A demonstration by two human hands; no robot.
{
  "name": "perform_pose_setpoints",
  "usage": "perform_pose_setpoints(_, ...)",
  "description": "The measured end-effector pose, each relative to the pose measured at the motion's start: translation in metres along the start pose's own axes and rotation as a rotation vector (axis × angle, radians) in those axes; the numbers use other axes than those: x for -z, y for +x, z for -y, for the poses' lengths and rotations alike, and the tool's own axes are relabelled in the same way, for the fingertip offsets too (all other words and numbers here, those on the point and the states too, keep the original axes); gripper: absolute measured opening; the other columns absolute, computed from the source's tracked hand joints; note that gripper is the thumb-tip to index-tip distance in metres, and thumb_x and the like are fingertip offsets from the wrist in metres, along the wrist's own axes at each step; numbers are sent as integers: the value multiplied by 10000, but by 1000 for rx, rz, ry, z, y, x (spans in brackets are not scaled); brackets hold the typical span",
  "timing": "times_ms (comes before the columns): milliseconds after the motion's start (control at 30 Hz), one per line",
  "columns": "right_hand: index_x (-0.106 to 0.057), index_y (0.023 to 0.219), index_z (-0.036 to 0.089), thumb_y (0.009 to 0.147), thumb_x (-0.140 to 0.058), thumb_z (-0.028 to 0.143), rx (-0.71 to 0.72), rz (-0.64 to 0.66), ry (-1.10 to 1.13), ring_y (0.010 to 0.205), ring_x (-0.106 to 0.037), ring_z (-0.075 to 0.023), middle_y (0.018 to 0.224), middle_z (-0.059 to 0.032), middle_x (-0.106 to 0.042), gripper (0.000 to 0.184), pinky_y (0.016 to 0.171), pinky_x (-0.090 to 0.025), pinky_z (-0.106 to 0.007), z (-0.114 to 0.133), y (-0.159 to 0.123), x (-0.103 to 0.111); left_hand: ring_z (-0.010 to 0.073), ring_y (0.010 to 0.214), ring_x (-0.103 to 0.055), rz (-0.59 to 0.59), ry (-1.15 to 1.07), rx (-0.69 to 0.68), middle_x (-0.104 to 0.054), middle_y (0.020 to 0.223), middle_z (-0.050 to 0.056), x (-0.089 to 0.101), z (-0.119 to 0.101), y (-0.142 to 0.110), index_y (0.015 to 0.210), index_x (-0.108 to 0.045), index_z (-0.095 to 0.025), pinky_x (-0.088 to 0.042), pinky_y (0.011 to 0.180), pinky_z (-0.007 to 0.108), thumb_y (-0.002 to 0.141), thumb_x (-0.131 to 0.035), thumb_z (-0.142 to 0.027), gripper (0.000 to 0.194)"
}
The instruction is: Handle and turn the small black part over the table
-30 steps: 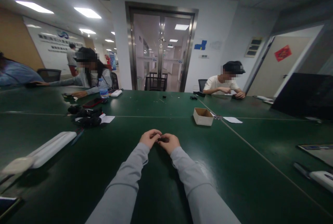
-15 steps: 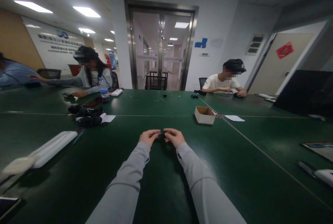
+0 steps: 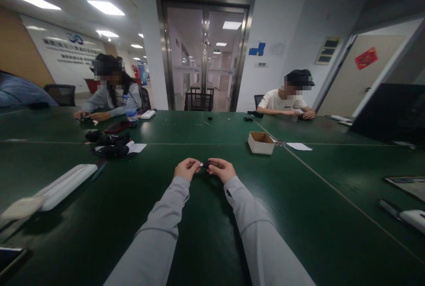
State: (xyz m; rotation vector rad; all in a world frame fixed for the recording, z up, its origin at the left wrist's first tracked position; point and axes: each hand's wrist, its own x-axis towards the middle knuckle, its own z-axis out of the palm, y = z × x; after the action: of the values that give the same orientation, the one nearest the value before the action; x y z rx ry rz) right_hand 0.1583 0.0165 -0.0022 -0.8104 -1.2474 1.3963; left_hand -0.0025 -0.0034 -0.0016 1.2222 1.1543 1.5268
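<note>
Just above the table, in the middle of the head view, a small black stick with a silver end (image 3: 206, 164) lies level between my two hands. My left hand (image 3: 186, 169) is closed, thumb and fingers pinching at the silver end. The black part is gripped by my right hand (image 3: 223, 170), also closed in a pinch. Fingertips cover parts of the stick, so its exact kind is hard to make out.
Beyond my hands on the green table (image 3: 159, 188) stand an open cardboard box (image 3: 261, 144), a bundle of black gear (image 3: 111, 144) and a water bottle (image 3: 130, 109). A long white object (image 3: 69, 186) lies to the left. Other people sit across the table.
My left hand has shifted slightly left, and a silver part now shows between my hands. The whole view has moved a little. A person on the left has drawn an outstretched arm back.
</note>
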Motion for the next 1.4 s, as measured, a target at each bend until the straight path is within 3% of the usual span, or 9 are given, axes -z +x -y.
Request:
perform_pose_setpoints(400,-638,929,145,510,-751,230,76,21,-101,648,-627,-171,903,-85,-631,442,604,-535,-292,0,-5,-4,98,461,-544,-73,121,93,-606,544,53,0,-5,-1,670,-602,-88,-462,468,207,641,-646,-394,310)
perform_pose_setpoints(700,-631,944,165,526,-727,185,110,29,-158,769,-628,-195,953,-73,-641,429,763,-500,-347,8,-9,-8,86,386,-444,-111,390,120,-515,441,1,1,-10,-2,547,-533,-149,-363,423,210,675,-519,-542,414)
perform_pose_setpoints(1000,-641,926,168,513,-746,199,93,55,-137,764,-628,-195,940,-67,-639,428,757,-503,-344,16,-14,-15,112,460,-435,-127,570,96,-479,473,-9,3,-10,2,547,-556,-177,-299,458,224,733,-382,-558,458)
perform_pose_setpoints(1133,-647,912,154,505,-760,212,63,45,-111,656,-628,-166,892,-64,-640,426,662,-528,-308,16,-13,-13,117,473,-448,-127,554,52,-489,473,-7,2,-10,-1,542,-544,-179,-313,469,222,723,-402,-583,465)
perform_pose_setpoints(1233,-647,883,136,518,-769,259,35,13,-55,591,-618,-150,787,-57,-644,404,566,-531,-267,11,-11,-8,112,501,-464,-63,480,-15,-499,506,-15,1,-8,-3,615,-556,-185,-351,493,211,720,-465,-518,361)
perform_pose_setpoints(1333,-647,834,117,525,-777,301,0,-37,-31,535,-604,-140,663,-51,-637,382,501,-525,-236,7,-7,-2,114,642,-529,60,316,-164,-566,681,12,0,-8,-3,716,-576,-170,-418,596,208,654,-592,-388,227)
perform_pose_setpoints(1400,-646,811,111,525,-782,313,-15,-65,-27,512,-599,-139,615,-51,-631,375,482,-524,-230,5,-6,0,126,720,-559,107,211,-183,-580,824,41,-1,-8,-3,840,-578,-168,-439,606,211,616,-635,-361,301)
